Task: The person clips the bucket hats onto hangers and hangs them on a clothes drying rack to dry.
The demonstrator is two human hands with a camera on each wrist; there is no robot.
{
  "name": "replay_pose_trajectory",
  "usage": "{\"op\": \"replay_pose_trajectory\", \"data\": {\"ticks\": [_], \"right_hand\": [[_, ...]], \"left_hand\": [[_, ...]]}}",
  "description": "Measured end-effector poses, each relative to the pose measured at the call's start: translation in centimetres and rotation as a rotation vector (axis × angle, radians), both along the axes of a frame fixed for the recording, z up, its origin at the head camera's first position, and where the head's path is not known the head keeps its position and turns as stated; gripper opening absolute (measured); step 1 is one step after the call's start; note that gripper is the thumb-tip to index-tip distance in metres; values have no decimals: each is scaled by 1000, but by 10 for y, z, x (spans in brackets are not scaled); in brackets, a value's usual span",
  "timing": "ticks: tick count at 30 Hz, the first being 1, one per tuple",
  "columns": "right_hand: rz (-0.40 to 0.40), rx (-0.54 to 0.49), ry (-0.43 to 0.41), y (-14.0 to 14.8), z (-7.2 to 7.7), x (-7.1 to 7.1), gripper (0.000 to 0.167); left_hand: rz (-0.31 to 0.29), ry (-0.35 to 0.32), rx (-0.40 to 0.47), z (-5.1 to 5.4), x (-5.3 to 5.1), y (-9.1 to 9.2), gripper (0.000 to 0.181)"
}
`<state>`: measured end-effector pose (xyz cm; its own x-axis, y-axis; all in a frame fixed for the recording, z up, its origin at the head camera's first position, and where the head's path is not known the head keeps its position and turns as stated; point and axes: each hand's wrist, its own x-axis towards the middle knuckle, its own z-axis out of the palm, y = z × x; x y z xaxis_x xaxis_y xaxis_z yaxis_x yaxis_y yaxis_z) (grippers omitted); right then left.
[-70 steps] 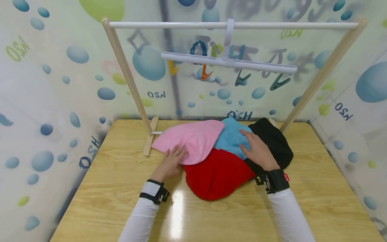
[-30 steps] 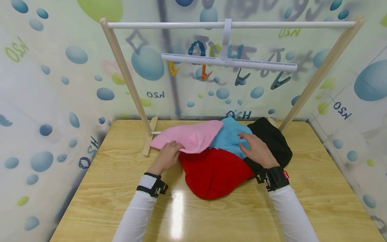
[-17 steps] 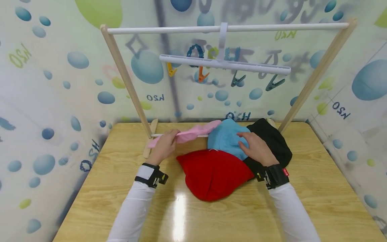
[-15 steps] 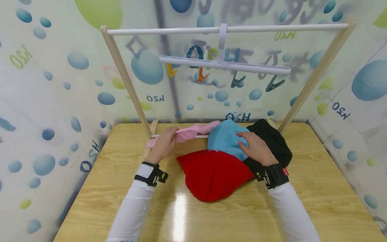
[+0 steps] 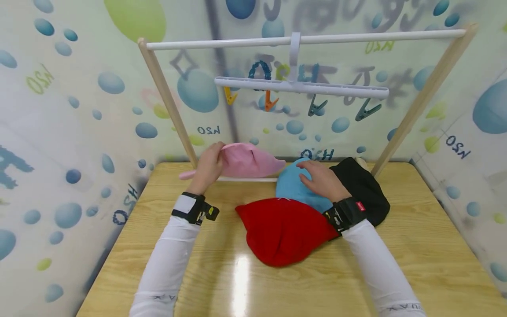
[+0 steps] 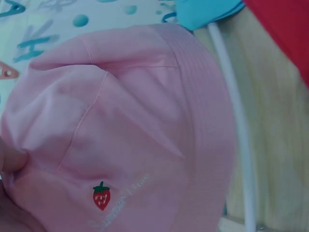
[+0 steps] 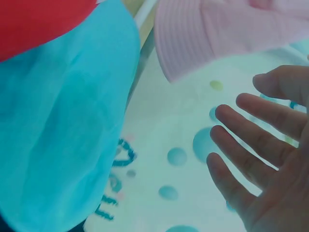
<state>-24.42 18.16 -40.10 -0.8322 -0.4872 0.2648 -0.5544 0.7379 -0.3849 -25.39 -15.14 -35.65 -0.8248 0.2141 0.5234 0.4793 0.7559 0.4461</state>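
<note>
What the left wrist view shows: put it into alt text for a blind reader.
A pink hat, held in the left hand, fills most of the view, showing a red strawberry and pale lettering. A blue hat and a red hat show at upper right.

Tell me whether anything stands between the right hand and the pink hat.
Nothing visible does: the right wrist view shows an open gap between the right hand and the pink hat, which the left hand grips. The blue hat lies to one side.
</note>
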Motion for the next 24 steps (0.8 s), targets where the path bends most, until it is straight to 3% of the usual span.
{"op": "replay_pose_trajectory", "data": {"ticks": [7, 15, 24], "right_hand": [[79, 11, -53, -24, 4, -11, 36], [95, 39, -85, -52, 7, -25, 38], [103, -6, -52, -76, 19, -44, 40]], "left_hand": [[37, -4, 21, 14, -3, -8, 20], [119, -31, 1, 20, 1, -13, 21], [124, -45, 53, 27, -3, -18, 24]]}}
